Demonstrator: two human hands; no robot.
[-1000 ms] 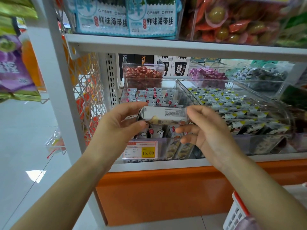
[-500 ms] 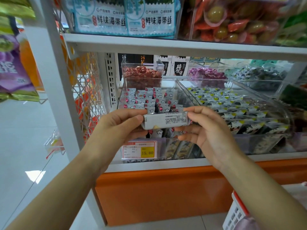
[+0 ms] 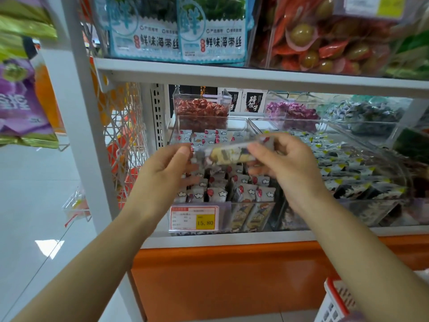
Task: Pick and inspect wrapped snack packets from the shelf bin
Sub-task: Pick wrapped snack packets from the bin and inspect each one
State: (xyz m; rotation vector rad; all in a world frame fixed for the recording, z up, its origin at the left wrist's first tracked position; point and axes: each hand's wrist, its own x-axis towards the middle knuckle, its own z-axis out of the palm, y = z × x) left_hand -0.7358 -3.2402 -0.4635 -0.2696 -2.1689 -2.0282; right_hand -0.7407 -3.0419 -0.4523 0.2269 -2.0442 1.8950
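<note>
A long wrapped snack packet (image 3: pixel 228 154) hangs level in front of the clear shelf bin (image 3: pixel 222 213), motion-blurred, with yellow and dark filling showing through its wrapper. My left hand (image 3: pixel 167 173) pinches its left end between thumb and fingers. My right hand (image 3: pixel 285 168) pinches its right end the same way. Below the packet, the bin holds several small white packets (image 3: pixel 241 191) printed with red dots and clouds.
A second clear bin (image 3: pixel 383 203) of dark packets with yellow tips stands to the right. A yellow price tag (image 3: pixel 193 218) reading 15.80 hangs on the bin front. Behind are tubs of red (image 3: pixel 200 110) and purple (image 3: pixel 292 111) sweets. A red-and-white basket (image 3: pixel 334 303) sits at lower right.
Both hands lifted the packet a little and turned it over; the printed white label side faced me before, now the clear side with the filling does.
</note>
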